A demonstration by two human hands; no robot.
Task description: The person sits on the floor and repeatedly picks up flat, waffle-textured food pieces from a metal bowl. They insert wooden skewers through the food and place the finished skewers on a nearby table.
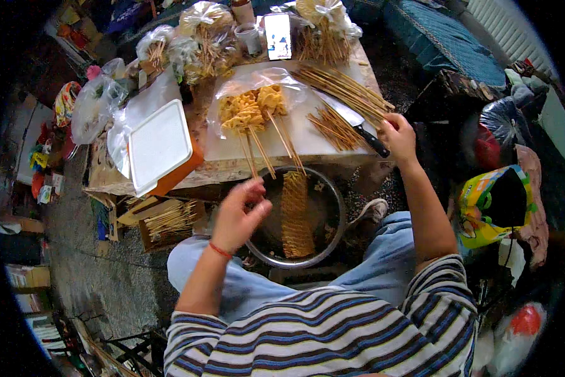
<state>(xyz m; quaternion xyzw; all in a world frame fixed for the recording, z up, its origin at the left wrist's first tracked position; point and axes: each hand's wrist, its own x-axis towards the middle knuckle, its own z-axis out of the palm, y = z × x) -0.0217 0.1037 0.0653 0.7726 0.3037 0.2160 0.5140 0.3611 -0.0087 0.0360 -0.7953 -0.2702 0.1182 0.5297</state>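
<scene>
My left hand, blurred, hovers beside the metal basin's rim, thumb apart from the fingers. Its fingertips are close to the lower ends of thin wooden skewers threaded with folded yellow food, which lies on a clear plastic bag. At the table's right edge, my right hand pinches the end of a long wooden stick from a bundle. Below that bundle are a black-handled knife and shorter sticks. A long brown strip with a criss-cross surface stands in the metal basin between my knees.
An orange tub with a white lid sits at the table's left corner. Bagged skewers, a plastic cup and a lit phone line the back. A box of sticks is below left; a yellow bag stands right.
</scene>
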